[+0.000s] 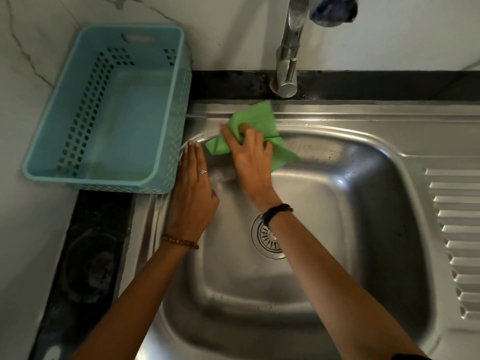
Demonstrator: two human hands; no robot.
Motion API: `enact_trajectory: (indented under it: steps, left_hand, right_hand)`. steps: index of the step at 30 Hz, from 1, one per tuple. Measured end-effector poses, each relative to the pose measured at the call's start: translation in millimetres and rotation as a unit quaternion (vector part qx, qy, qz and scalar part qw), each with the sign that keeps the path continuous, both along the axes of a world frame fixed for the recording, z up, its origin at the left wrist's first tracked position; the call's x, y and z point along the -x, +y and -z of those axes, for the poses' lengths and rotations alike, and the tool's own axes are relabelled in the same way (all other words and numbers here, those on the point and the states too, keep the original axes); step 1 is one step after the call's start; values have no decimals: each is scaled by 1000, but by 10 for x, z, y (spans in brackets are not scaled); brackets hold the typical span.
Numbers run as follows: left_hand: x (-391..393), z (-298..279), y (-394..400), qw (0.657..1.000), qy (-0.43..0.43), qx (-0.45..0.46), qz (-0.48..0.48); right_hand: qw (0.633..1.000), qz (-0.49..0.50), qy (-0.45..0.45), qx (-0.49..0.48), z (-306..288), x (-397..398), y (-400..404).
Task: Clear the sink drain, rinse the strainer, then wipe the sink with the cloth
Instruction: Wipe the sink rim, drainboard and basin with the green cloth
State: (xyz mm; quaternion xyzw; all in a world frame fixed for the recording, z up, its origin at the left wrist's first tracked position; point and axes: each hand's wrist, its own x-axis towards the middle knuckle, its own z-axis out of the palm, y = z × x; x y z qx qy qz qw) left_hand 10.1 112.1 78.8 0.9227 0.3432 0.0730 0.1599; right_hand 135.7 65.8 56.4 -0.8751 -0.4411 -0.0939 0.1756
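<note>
Right hand [250, 158] grip holds green cloth [262, 120] on sink [363, 152] far-left rim. Left hand [193, 193] flat, grip wide, resting on left rim.

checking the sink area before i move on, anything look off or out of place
Nothing stands out. The strainer sits in the drain, the basket stands upright beside the sink, and the right hand holds the cloth at the basin's back rim.

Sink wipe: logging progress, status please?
Right hand grips green cloth on sink rim. Left hand flat on rim. Strainer seated. Nothing obstructing.
</note>
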Motion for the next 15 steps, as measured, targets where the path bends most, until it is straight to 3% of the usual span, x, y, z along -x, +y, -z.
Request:
enact_trajectory:
  steps: [4,9,12,15]
  left_hand:
    - [7,-24,-15,998,44,-35,14]
    - [3,-77,-21,1000,22,-6,11]
    - [14,-85,-6,1000,15,0,17]
    - [22,-83,7,1000,7,6,18]
  right_hand:
    - [994,94,-19,53,-33,-444,-604]
    - [979,197,23,56,-125,-739,-1091]
    - [990,130,21,50,-102,-644,-1040]
    - [990,-27,-94,97,-28,-569,-833]
